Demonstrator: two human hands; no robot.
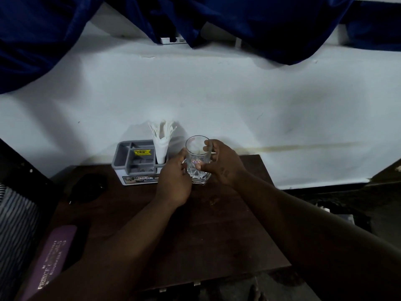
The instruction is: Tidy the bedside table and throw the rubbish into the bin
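A clear cut-glass tumbler (197, 153) stands upright at the back of the dark wooden bedside table (227, 231), just right of a grey organiser. My left hand (173, 181) cups its left side and my right hand (223, 164) wraps its right side, fingers on the rim and wall. The glass looks empty and carries a small sticker. The grey compartment organiser (135, 162) holds a fan of white paper napkins (162, 140) in its right slot.
A black round object (86, 187) lies at the table's left. A purple case with printed lettering (52, 261) rests at the front left by striped fabric (17, 224). Blue curtains (260, 22) hang over the white wall. Dark clutter (338, 213) sits on the floor at right.
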